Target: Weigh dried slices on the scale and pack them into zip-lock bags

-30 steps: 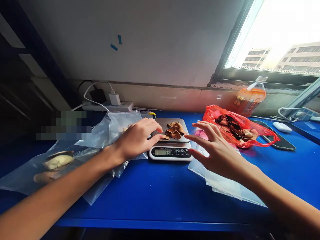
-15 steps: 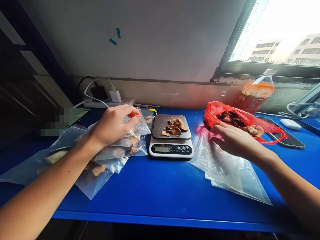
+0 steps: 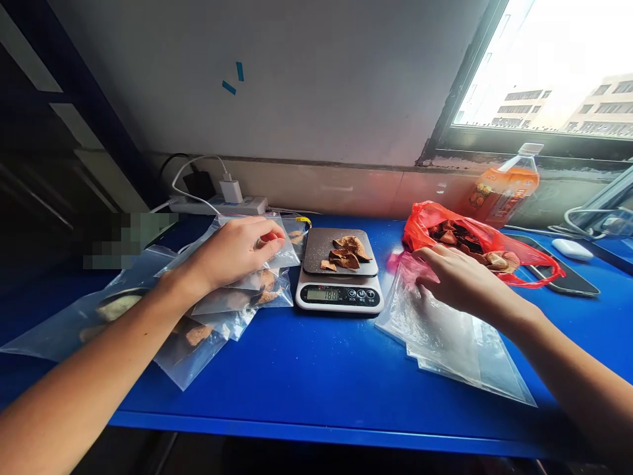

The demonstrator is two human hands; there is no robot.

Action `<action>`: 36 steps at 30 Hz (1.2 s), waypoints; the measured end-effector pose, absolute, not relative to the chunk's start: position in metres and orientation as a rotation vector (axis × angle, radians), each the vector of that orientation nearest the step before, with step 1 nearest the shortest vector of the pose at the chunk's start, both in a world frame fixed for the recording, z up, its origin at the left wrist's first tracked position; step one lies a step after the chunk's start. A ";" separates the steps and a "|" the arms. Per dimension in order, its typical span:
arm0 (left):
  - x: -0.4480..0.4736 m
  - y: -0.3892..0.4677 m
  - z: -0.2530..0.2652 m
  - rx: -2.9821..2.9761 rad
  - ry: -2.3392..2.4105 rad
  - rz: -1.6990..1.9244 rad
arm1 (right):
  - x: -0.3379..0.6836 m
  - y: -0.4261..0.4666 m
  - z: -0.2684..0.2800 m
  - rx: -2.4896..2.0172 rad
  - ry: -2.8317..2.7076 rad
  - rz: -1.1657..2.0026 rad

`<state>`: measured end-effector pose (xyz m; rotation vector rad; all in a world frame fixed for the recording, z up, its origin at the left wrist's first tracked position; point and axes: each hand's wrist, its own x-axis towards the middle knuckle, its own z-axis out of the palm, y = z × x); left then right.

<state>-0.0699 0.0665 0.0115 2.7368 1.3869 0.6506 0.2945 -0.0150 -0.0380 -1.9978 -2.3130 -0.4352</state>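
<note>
A kitchen scale [image 3: 340,307] stands in the middle, its display reading about 18.8. Several dried brown slices [image 3: 350,251] lie on its grey plate. To its left, my left hand [image 3: 242,249] hovers over clear zip bags [image 3: 225,307] with dried pieces inside; its fingers are loosely curled, thumb apart, with nothing seen in them. My right hand [image 3: 457,280] is over a stack of flat clear bags [image 3: 445,343], thumb and forefinger apart near their top edge. Just behind it sits a red plastic bag [image 3: 420,221] of dried slices, open at the top.
An orange drink bottle [image 3: 509,185] stands by the window. A phone [image 3: 568,280] and a white earbud case [image 3: 572,249] lie at the right. Behind my left hand are a power strip [image 3: 254,204] and a white charger [image 3: 230,191]. The blue table [image 3: 316,389] ends at a front edge.
The scale's display has gone from about 9.5 to 18.8. My left hand has moved slightly right and down; my right hand has hardly moved. The view has shifted a little.
</note>
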 end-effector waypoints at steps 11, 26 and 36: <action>-0.071 0.064 0.016 2.803 1.306 0.606 | 0.300 -0.003 -0.040 -1.747 -2.283 -0.217; -0.034 -0.020 0.006 2.671 0.281 0.901 | 0.174 -0.083 -0.025 -0.874 -2.021 0.282; -0.033 -0.015 0.001 2.679 -0.019 0.720 | 0.182 -0.089 -0.034 -0.631 -2.208 0.452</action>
